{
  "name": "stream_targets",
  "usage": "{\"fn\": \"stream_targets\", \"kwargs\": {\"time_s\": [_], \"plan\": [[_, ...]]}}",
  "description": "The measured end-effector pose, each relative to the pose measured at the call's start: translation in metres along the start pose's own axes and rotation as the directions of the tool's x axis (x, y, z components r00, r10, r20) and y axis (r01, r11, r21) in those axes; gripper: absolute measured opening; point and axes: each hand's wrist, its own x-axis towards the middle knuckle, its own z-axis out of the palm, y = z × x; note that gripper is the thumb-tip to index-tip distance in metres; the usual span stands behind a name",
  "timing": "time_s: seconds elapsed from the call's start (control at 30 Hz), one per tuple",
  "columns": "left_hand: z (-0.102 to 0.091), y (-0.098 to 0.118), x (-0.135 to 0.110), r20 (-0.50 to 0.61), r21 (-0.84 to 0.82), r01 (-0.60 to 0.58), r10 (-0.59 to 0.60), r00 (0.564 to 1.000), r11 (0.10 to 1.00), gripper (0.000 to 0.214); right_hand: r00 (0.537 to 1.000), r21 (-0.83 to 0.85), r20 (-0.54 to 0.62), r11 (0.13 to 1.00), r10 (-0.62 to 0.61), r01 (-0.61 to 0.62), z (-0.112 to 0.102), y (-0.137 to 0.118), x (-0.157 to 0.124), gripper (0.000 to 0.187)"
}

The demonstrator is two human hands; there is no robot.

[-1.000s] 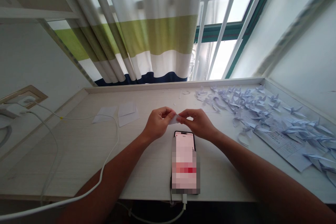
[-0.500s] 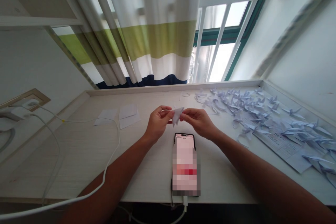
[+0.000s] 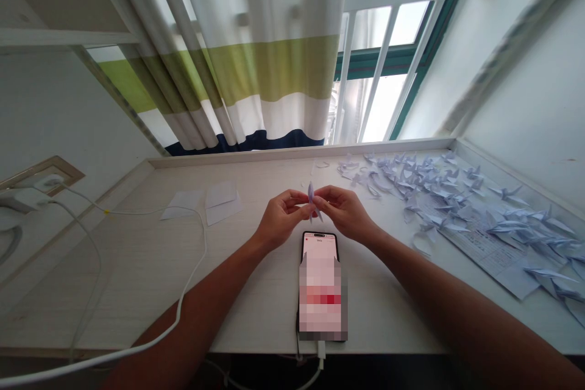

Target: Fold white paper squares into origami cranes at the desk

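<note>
Between my two hands, above the desk, is a small piece of folded white paper [image 3: 311, 192], seen nearly edge-on with a pointed top and two points splayed at the bottom. My left hand [image 3: 281, 217] pinches it from the left with thumb and fingertips. From the right, my right hand [image 3: 343, 210] pinches the same paper, its fingertips close to those of the left. Part of the paper is hidden behind the fingers. Just below the hands lies a phone [image 3: 320, 244], screen up.
Many folded paper cranes [image 3: 429, 180] cover the right of the desk [image 3: 256, 304], some on a printed sheet [image 3: 493, 262]. Loose paper squares [image 3: 222, 201] lie at the left. A white cable [image 3: 201, 256] crosses over my left forearm. A curtain [image 3: 274, 67] hangs behind.
The folded paper has turned from showing a broad face to nearly edge-on. My hands have come closer together, the left moving slightly right.
</note>
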Motion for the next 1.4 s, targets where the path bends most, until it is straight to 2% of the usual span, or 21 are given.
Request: {"fn": "stream_targets", "kwargs": {"time_s": [0.23, 0.37, 0.5, 0.6, 0.7, 0.77, 1.0, 1.17, 1.27, 1.4], "plan": [[-0.006, -0.002, 0.002, 0.030, -0.040, -0.014, 0.015, 0.999, 0.999, 0.037, 0.999, -0.040, -0.046, 0.999, -0.019, 0.018, -0.002, -0.001, -0.001, 0.033], [-0.005, -0.003, 0.001, 0.017, 0.027, -0.036, 0.035, 0.999, 0.999, 0.036, 0.998, -0.122, -0.028, 0.991, -0.051, 0.048, 0.002, -0.010, -0.004, 0.034], [-0.007, -0.004, 0.001, -0.006, 0.195, -0.135, 0.139, 0.990, 0.971, 0.030, 0.999, -0.179, -0.034, 0.983, -0.033, 0.027, 0.005, -0.013, -0.005, 0.034], [-0.008, -0.004, 0.003, -0.049, 0.192, -0.189, 0.202, 0.978, 0.963, 0.024, 0.999, -0.137, -0.054, 0.991, 0.000, -0.008, 0.005, -0.008, -0.004, 0.036], [-0.010, -0.006, 0.005, -0.071, 0.133, -0.160, 0.171, 0.983, 0.978, 0.029, 0.997, -0.136, -0.079, 0.991, 0.009, -0.019, 0.003, -0.002, -0.003, 0.035], [-0.010, -0.007, 0.005, -0.036, 0.176, -0.131, 0.139, 0.990, 0.976, 0.030, 0.996, -0.152, -0.084, 0.988, 0.005, -0.018, 0.001, 0.000, -0.002, 0.036], [-0.010, 0.001, 0.001, 0.034, 0.340, -0.179, 0.179, 0.983, 0.923, 0.031, 0.998, 0.034, 0.009, 0.997, 0.067, -0.067, 0.003, -0.006, -0.002, 0.040], [-0.009, 0.003, 0.000, 0.117, 0.318, -0.173, 0.142, 0.983, 0.932, 0.033, 0.995, 0.076, -0.070, 0.995, 0.065, -0.059, 0.004, -0.007, -0.001, 0.044], [-0.008, 0.001, 0.000, 0.087, 0.284, -0.136, 0.116, 0.989, 0.949, 0.032, 0.995, 0.095, -0.057, 0.993, 0.076, -0.070, 0.002, -0.003, 0.000, 0.046], [-0.008, 0.000, 0.002, -0.011, 0.243, -0.109, 0.115, 0.993, 0.964, 0.033, 0.998, 0.146, 0.036, 0.987, 0.055, -0.060, 0.001, -0.003, -0.001, 0.045]]}}
